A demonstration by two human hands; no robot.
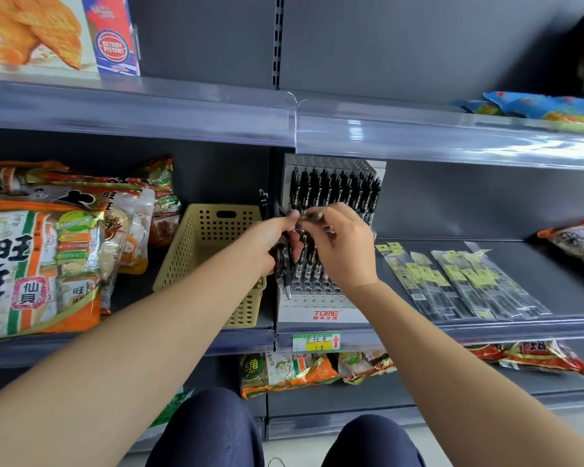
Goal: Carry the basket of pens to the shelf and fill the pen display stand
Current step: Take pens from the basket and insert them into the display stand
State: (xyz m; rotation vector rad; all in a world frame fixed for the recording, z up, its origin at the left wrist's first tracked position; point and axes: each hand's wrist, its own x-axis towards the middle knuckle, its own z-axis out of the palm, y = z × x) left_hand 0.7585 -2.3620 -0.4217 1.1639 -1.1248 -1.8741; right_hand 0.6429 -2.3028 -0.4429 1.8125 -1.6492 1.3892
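The person crouches in front of the shelf point(486, 326), both hands meeting just before the pen display stand point(321, 303), which stands on that shelf with the beige basket point(196, 257) right beside it on the left. The left hand point(273, 241) is curled round a bundle of black pens point(285, 264), held roughly upright with the tips pointing down. The right hand point(344, 251) pinches a single pen point(312, 215) between thumb and forefinger at the top of that bundle; the pen is blurred, but its long axis seems to lie nearly level, across the face of the stand. The back rows of the stand are packed with standing pens point(334, 190), while the empty holes point(312, 284) lie in the front rows, below the right hand and towards the person. The right hand is the nearer of the two to those holes, so the next move probably falls to it: the pen would need turning from level to upright, tip down, then lowering into a free hole. The basket's inside is mostly hidden by the left forearm, so what remains in it cannot be told.
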